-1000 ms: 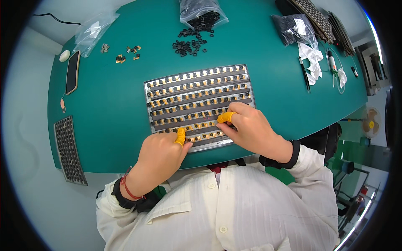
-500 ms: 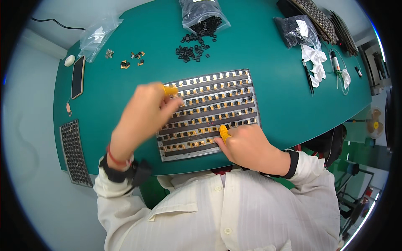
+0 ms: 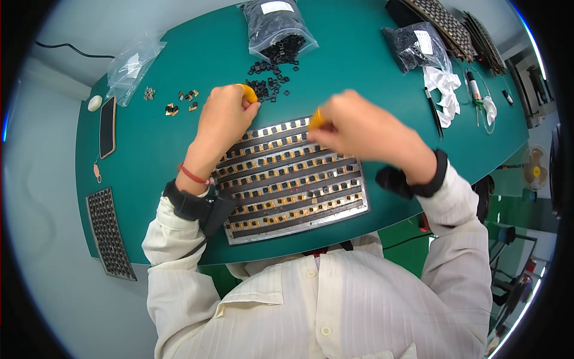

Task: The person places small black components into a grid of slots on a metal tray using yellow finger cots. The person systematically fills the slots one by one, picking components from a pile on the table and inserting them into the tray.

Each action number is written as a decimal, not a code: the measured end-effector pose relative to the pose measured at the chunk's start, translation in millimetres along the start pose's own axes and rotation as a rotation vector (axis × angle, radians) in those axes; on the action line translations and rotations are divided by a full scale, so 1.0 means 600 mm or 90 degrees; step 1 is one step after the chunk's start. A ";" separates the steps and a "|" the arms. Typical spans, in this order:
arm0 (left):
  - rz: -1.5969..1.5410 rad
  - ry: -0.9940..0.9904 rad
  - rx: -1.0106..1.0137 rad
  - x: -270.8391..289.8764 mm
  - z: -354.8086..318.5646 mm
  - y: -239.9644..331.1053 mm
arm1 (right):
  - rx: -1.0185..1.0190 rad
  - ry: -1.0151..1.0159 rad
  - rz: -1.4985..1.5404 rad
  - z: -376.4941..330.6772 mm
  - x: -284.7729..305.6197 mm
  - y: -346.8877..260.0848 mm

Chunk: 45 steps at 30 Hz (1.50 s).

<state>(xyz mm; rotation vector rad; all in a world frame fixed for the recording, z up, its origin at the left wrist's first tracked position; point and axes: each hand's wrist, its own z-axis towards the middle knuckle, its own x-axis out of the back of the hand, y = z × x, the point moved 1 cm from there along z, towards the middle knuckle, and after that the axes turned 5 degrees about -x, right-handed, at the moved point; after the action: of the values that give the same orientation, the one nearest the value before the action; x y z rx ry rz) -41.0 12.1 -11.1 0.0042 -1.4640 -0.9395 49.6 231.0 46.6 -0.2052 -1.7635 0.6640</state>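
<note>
Left hand with yellow finger cot (image 3: 226, 116): moved off the flat rectangular grey metal tray (image 3: 299, 229) to the loose heap of small square black pieces (image 3: 272, 87) | right hand with yellow finger cot (image 3: 362, 127): shifted, blurred, from tray's near rows to far rows

There's a cream long-sleeved shirt (image 3: 376, 305), faintly striped, with round buttons (image 3: 326, 331) and a pocket flap (image 3: 251, 295); black wristbands (image 3: 435, 176) each side, a red bracelet (image 3: 194, 176) (easy to spot from here) beside the left one, and yellow finger cots (image 3: 248, 93) on the left hand (image 3: 223, 115) and right hand (image 3: 354, 127)
</note>
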 end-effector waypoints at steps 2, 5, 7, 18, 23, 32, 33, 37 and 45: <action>0.021 -0.038 -0.008 0.008 -0.007 0.004 | -0.006 0.072 0.000 0.038 0.010 0.024; 0.028 -0.015 -0.071 0.019 -0.021 -0.001 | -0.082 0.067 0.005 0.097 0.014 0.033; 0.029 0.020 -0.088 0.021 -0.028 -0.012 | -0.066 0.087 -0.023 0.124 -0.002 0.044; -0.034 -0.003 0.074 0.024 -0.033 0.002 | -0.053 -0.006 -0.027 0.124 -0.015 0.021; 0.008 0.000 0.044 0.011 -0.022 0.001 | -0.030 0.031 -0.022 0.119 -0.006 0.043; -0.033 -0.023 0.031 0.025 -0.042 0.017 | 0.058 0.023 0.007 0.123 -0.026 0.030; -0.041 -0.023 0.012 0.028 -0.054 0.022 | 0.045 0.017 0.004 0.122 -0.022 0.025; -0.082 -0.081 -0.038 0.040 -0.112 0.054 | 0.044 0.028 -0.036 0.119 -0.023 0.028; -0.031 -0.134 -0.164 0.029 -0.216 0.097 | 0.147 0.123 0.008 0.021 -0.026 -0.021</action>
<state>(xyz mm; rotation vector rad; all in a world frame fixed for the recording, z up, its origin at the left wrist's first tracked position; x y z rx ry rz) 94.7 -27.1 12.2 -0.2559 -1.5301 -1.1916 45.4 209.2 38.4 -0.1173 -1.4887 0.8222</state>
